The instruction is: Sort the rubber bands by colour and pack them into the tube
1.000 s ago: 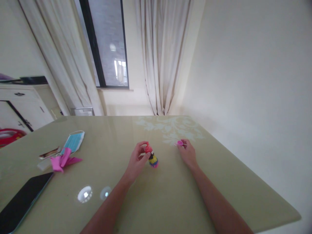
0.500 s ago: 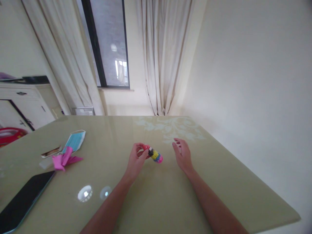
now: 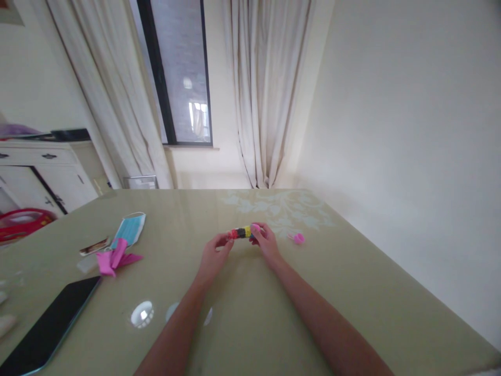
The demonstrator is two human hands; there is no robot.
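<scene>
A small tube-shaped thing [image 3: 241, 233] is held level above the table, banded in red, black, yellow, blue and pink. Its filling looks grainy, but I cannot make out what it is. My left hand [image 3: 217, 253] pinches the red end. At the other end, my right hand [image 3: 266, 242] has its fingers closed around the pink and blue part, hiding some of it. A small pink piece [image 3: 299, 238] with a thin stem lies on the table to the right of my right hand.
On the glossy greenish table [image 3: 242, 324], to the left, are a blue face mask [image 3: 131, 230], a folded pink paper shape [image 3: 115, 258] and a dark phone or tablet [image 3: 52, 324]. Pale blurred items touch the left picture edge. A wall [image 3: 410, 156] borders the table's right side.
My right hand has moved left from open space and closed on the tube's pink end. The tube turned from slanting to nearly level. The small pink piece now shows on the table.
</scene>
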